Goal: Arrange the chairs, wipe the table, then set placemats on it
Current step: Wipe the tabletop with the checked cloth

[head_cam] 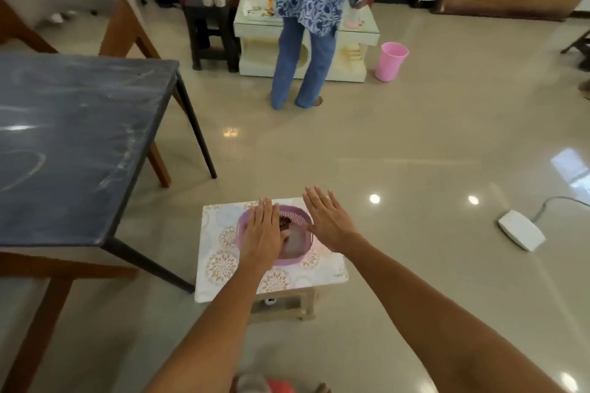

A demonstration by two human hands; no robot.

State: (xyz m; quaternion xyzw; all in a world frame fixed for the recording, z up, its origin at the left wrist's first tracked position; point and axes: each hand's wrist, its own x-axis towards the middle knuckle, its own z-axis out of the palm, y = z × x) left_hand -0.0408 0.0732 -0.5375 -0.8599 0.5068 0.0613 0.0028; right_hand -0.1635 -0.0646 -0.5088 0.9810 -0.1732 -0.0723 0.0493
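While both hands (265, 233) hover flat, the purple basket (297, 217) holds something dark.

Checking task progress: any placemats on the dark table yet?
No. The dark table shows only smeared streaks, and both hands, left hand and right hand, hover over the purple basket.

Words to read: none, not on anything here.
Numbers: none.
Brand names: none.
Dark table (79, 137): only pale smeary streaks and a loop shape on top, not letters.
Small stool top (220, 252): round flower patterns, no writing.
Low cream table (357, 51): little things on it too blurry to read.
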